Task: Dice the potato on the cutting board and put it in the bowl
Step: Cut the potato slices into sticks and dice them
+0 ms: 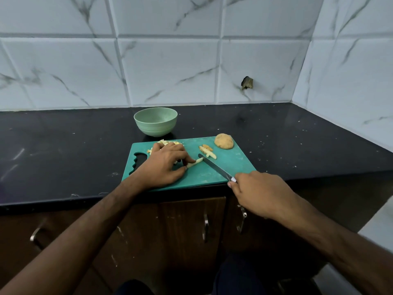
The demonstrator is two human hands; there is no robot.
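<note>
Risk: steel knife blade (214, 167) sits right beside the left hand (163, 165) fingertips pinching a pale potato strip (195, 162) on the teal plastic cutting board (225, 165); a slip nicks them. Right hand (258, 192) grips the handle. Uncut brown potato half (224, 141) lies beyond the blade, far right of the board. Pale green bowl (155, 121) behind looks empty.

No readable text, no labels, no brands, no numbers anywhere in view
</note>
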